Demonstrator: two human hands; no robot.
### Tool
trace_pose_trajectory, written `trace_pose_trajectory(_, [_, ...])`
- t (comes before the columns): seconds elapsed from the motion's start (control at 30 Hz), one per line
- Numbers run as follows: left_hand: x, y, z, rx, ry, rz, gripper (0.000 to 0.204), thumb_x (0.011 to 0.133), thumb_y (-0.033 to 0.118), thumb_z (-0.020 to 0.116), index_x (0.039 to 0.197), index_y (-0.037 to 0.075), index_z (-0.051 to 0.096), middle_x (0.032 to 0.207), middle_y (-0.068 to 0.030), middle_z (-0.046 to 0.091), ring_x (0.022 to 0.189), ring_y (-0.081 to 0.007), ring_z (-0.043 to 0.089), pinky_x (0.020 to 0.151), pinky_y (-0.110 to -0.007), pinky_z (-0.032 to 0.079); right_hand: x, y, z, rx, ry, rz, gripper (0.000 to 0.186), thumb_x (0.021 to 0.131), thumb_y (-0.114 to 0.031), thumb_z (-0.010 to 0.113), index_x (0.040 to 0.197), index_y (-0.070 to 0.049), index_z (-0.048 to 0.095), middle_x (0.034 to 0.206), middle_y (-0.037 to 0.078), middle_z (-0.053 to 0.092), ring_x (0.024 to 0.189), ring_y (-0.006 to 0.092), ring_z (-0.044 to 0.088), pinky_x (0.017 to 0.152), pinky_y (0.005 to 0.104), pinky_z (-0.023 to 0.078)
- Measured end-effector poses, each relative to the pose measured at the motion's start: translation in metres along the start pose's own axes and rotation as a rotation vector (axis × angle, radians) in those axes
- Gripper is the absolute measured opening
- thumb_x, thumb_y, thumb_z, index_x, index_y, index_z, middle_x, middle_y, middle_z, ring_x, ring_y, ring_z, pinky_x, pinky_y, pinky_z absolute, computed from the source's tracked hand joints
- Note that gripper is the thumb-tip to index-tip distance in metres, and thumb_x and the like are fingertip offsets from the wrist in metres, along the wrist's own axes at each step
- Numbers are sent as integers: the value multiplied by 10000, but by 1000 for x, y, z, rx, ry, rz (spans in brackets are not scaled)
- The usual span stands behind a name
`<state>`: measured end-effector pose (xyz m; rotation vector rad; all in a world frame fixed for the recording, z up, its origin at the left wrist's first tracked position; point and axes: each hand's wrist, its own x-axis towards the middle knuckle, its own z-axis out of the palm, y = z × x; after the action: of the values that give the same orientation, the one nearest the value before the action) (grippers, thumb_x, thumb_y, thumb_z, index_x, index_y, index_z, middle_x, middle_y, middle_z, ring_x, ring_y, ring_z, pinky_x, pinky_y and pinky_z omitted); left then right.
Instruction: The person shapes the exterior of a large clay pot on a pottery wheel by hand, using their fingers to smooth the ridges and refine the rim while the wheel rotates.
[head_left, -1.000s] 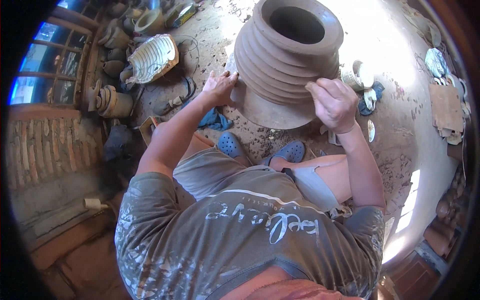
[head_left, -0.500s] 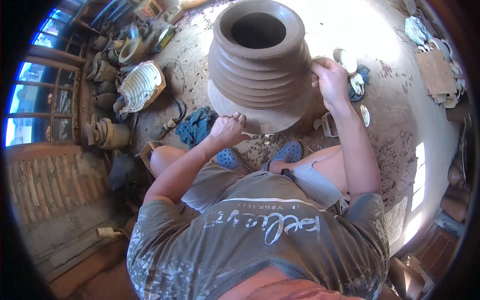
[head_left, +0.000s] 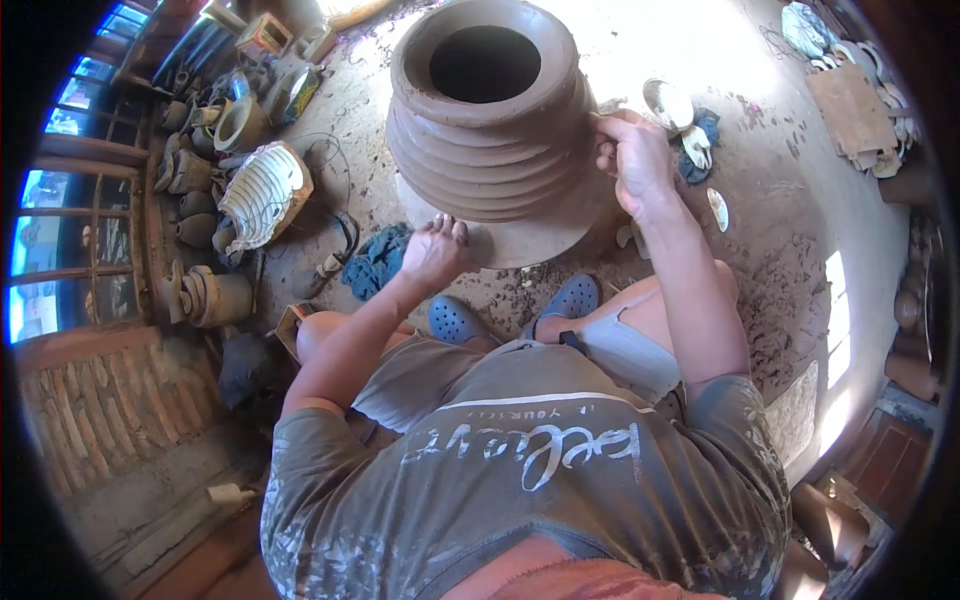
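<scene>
A large ribbed wet-clay pot (head_left: pixel 480 150) with a thick rim round a dark opening stands upright on a round turntable (head_left: pixel 525 245) above my sandalled feet. My left hand (head_left: pixel 437 250) rests on the turntable's front-left edge, fingers bent over it. My right hand (head_left: pixel 635 160) is closed at the pot's right side, thumb and finger against the ridges; whether anything small is between them I cannot make out.
A white ribbed piece (head_left: pixel 265 195), stacked pottery (head_left: pixel 215 290) and a blue rag (head_left: pixel 375 260) lie to my left, near a window (head_left: pixel 75 240). A white container (head_left: pixel 665 100), dark cloth (head_left: pixel 705 135) and cardboard pieces (head_left: pixel 848 115) are to the right.
The pot appears further left and higher in view as the camera shifts. My left hand has dropped to the turntable's front edge. My right hand stays at the pot's right side.
</scene>
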<state>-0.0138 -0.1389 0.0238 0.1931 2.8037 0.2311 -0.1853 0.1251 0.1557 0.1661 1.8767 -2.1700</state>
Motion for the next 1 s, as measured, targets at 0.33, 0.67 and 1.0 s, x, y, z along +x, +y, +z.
trace_pose_trajectory(0.33, [12, 63, 22, 42, 123, -135, 627, 771, 508, 856, 1097, 10, 659, 1118, -235, 681, 1110, -363, 670, 926, -454, 554, -58, 26, 28, 25, 49, -58, 99, 922, -68, 743, 853, -11, 700, 764, 56, 669, 609, 92, 586, 502, 252, 470])
trace_pose_trajectory(0.67, [9, 42, 32, 73, 244, -79, 603, 935, 507, 677, 1154, -54, 653, 1170, -244, 699, 1116, -374, 694, 936, -480, 548, -122, 65, 33, -451, -132, -623, 133, 881, -90, 779, 907, -5, 680, 827, 131, 702, 767, 275, 715, 670, 385, 543])
trace_pose_trajectory(1.0, [-34, 92, 13, -1378, 11, 65, 586, 1155, 502, 342, 1137, 0, 645, 933, -91, 739, 800, -180, 708, 779, -330, 557, -126, 118, -23, -689, -443, -977, 143, 880, -145, 717, 968, -33, 728, 969, 135, 714, 909, 316, 696, 795, 439, 568])
